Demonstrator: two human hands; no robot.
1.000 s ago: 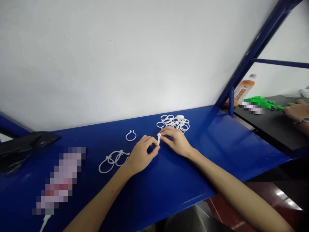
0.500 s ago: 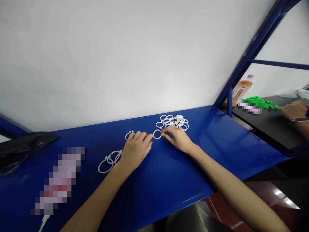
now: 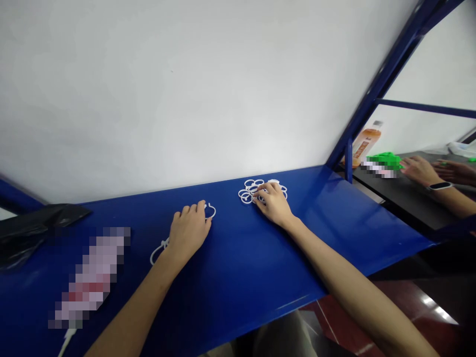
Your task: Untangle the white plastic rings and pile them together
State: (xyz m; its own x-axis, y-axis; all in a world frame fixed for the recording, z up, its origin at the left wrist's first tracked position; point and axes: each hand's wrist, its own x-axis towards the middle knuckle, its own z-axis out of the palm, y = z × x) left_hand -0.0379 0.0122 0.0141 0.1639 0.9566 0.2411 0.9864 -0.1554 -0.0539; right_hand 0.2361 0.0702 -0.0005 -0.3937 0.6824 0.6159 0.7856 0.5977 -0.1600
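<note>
Several white plastic rings [image 3: 250, 183] lie in a loose pile at the back of the blue table [image 3: 238, 277]. My right hand [image 3: 274, 204] reaches into this pile from the front, its thumb and fingertips closed at a ring [image 3: 245, 200] on the near left side. It covers part of the pile. Further left, my left hand [image 3: 189, 230] rests low over the table with bent fingers. A white ring with a gap at its top [image 3: 214, 212] shows between its index finger and thumb. Another white ring [image 3: 151, 258] is half hidden under the left wrist.
A black plastic bag [image 3: 44, 223] and a blurred-out pinkish item [image 3: 91, 272] with a white cable [image 3: 67, 342] lie at the left. Blue frame posts [image 3: 349, 158] stand at the right. Beyond them are an orange drink bottle [image 3: 366, 144], green pieces [image 3: 386, 159] and a co-worker's hands [image 3: 422, 171].
My left hand has moved left, uncovering the gapped ring's right side. My right hand has shifted back over the pile; the ring between my hands has left that spot.
</note>
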